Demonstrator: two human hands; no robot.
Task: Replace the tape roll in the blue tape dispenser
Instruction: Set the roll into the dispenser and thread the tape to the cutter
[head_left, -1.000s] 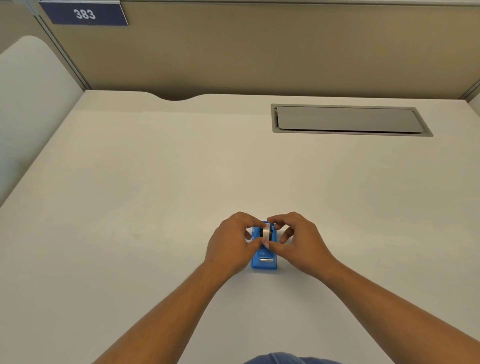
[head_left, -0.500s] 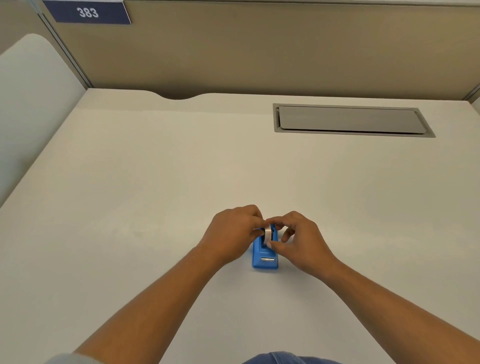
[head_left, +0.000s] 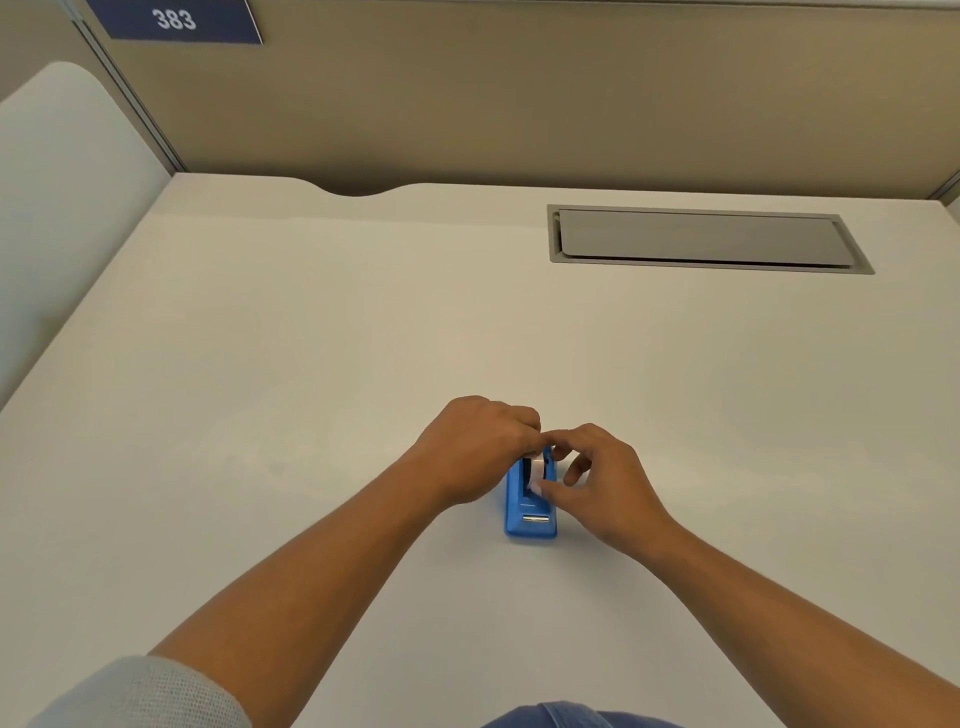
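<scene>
The small blue plastic tape dispenser (head_left: 530, 506) sits on the pale flat desk (head_left: 311, 364), low down at about 6 o'clock. The left hand (head_left: 475, 449) is curled over its far end; what it holds I cannot tell. The right hand (head_left: 605, 480) pinches the whitish tape roll (head_left: 539, 467) inside, thumb at the roll's 6 o'clock.
</scene>
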